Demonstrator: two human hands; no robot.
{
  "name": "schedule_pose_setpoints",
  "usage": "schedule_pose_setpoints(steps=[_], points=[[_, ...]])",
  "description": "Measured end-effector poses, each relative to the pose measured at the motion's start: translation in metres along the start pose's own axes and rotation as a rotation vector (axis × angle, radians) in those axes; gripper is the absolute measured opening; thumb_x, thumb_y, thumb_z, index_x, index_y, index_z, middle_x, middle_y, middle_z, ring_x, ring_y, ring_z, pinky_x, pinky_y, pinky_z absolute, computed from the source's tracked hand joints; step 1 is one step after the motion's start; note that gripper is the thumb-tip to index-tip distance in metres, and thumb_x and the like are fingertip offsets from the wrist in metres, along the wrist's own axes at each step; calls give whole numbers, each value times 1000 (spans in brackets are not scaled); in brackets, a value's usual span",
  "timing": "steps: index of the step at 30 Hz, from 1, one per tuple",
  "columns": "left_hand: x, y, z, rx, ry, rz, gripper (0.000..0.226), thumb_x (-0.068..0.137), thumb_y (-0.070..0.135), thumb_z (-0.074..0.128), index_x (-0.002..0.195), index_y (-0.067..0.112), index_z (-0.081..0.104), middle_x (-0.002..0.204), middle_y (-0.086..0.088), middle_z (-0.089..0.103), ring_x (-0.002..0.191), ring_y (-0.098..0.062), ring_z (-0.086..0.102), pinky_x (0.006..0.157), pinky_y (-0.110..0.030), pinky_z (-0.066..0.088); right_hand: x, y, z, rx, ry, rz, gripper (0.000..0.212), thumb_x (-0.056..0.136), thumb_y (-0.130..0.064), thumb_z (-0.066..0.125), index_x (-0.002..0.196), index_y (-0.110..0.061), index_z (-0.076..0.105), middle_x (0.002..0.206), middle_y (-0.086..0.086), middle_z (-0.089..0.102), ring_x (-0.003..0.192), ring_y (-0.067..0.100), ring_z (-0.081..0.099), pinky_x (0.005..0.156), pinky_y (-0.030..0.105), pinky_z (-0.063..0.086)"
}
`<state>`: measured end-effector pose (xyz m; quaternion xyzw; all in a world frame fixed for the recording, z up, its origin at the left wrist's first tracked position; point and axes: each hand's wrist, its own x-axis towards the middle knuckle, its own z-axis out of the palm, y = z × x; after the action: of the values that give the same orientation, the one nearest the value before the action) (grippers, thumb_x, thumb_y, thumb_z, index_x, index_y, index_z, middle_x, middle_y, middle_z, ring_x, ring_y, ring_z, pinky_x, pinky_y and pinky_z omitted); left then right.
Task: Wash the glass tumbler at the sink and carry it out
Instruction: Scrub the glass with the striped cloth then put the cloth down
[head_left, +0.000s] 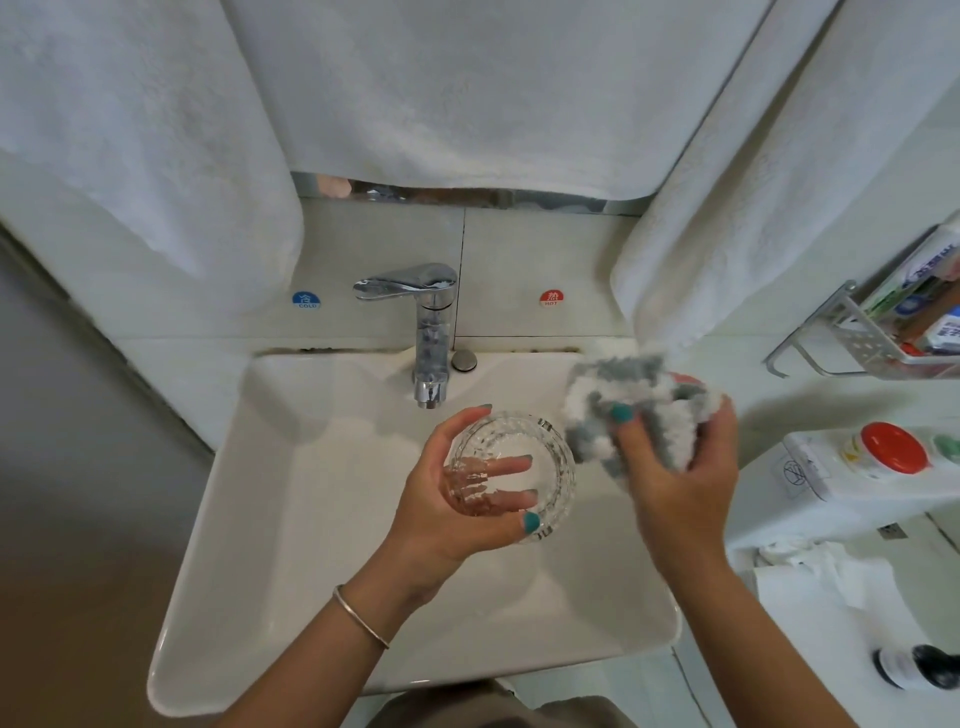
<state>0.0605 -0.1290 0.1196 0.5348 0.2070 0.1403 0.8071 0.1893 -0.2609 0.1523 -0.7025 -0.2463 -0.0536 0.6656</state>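
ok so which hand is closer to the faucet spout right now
Left. The left hand grips the glass tumbler just below and in front of the faucet spout. The right hand, holding the grey and white cloth, is farther off to the spout's right.

Both arms are reaching up from the bottom of the frame. The left hand (457, 499) is sitting in the middle, its fingers and thumb curling around a glass. The right hand (680, 467) is sitting just right of it, a bit higher, its fingers gripping a fuzzy cloth.
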Motion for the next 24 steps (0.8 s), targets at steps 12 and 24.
schedule_pose_setpoints(steps=[12,24], points=[[6,-1,14,50,42,53,81,55,-22,79,118,24,54,100,1,74,91,-19,72,69,-31,58,-17,15,29,-194,-592,37,41,83,-42,55,123,-48,52,141,-16,50,132,2,45,110,25,37],[-1,9,21,121,-33,-4,86,64,-21,76,131,26,47,100,-6,75,87,-29,74,75,-40,60,-8,8,25,-141,-437,145,27,90,-30,65,114,-41,63,145,-15,47,122,3,53,96,24,51]])
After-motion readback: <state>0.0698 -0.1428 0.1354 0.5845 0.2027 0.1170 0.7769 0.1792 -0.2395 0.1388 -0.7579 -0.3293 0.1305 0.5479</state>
